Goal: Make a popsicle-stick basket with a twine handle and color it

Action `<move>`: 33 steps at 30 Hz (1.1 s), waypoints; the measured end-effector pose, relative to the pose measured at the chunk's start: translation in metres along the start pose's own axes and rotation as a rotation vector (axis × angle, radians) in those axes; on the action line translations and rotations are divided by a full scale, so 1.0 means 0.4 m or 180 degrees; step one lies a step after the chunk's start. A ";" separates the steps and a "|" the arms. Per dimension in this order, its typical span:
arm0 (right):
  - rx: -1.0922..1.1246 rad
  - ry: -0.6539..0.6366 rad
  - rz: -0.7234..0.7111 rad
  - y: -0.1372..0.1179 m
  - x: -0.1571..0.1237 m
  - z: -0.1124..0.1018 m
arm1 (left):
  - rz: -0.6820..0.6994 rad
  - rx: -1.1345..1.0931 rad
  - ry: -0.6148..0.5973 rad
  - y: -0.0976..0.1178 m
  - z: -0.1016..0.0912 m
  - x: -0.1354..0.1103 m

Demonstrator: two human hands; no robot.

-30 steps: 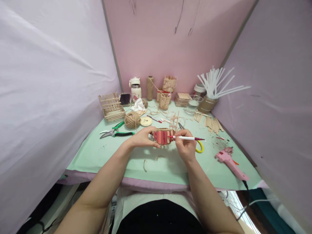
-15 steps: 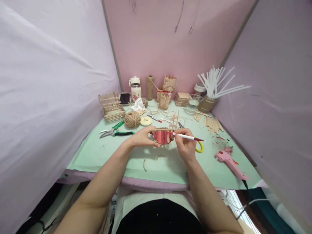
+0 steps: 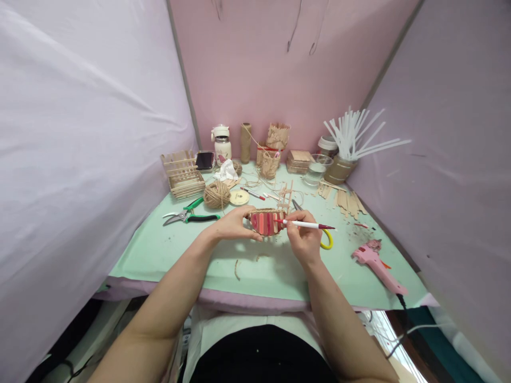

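My left hand (image 3: pixel 238 224) grips a small craft-stick piece (image 3: pixel 266 224) by its left end, thumb below and fingers above. Its face carries upright stripes in reds and pinks, with some bare wood strips toward the right, and twine-like trim runs along its top edge. Between the fingers of my right hand (image 3: pixel 304 239) is a white marker (image 3: pixel 305 224) with a dark red end. The marker's red tip meets the striped face on its right part. Behind my right hand, scissors with a yellow handle (image 3: pixel 327 240) lie partly hidden.
Green-handled pruning shears (image 3: pixel 189 215) and a twine ball (image 3: pixel 216 195) lie left. A pink glue gun (image 3: pixel 377 263) with a cord rests at right. Behind are a stick rack (image 3: pixel 186 183), a clear cup of water (image 3: pixel 316 171), loose craft sticks (image 3: pixel 347 202) and a pot of white sticks (image 3: pixel 341 169).
The marker tip has shifted slightly down on the striped face, with my right hand nearly in place. My left hand and the craft-stick piece stay where they were.
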State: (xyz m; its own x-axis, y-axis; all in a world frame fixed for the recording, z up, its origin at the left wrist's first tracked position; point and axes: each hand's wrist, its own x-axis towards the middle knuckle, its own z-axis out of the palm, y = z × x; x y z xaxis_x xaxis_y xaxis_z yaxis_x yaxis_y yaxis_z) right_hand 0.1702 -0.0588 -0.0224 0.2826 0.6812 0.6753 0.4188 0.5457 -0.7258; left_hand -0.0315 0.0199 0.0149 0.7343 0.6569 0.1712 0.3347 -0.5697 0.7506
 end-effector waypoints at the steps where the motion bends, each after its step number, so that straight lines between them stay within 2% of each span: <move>1: -0.0007 -0.0012 -0.0008 -0.002 0.000 0.000 | -0.0001 0.0000 -0.0002 0.000 0.000 0.000; 10: -0.0009 -0.0151 -0.0178 -0.011 0.001 -0.003 | 0.0047 -0.0017 -0.0010 -0.010 0.001 0.002; 18: -0.0018 -0.0127 -0.0075 -0.014 0.001 -0.003 | 0.0020 0.0011 0.0006 0.002 -0.001 0.000; 25: -0.0035 -0.0270 -0.0270 -0.015 0.001 -0.006 | -0.0033 -0.0129 0.0002 0.006 -0.003 0.002; 33: -0.0004 -0.0195 -0.0135 -0.002 -0.001 -0.004 | -0.0109 -0.0272 0.0034 0.000 -0.001 0.000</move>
State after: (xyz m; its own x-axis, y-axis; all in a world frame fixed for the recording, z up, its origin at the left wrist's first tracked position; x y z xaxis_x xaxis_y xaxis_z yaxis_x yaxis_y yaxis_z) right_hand 0.1711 -0.0601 -0.0220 0.2112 0.6861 0.6962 0.4304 0.5742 -0.6964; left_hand -0.0317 0.0202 0.0153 0.7167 0.6808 0.1509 0.3076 -0.5029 0.8077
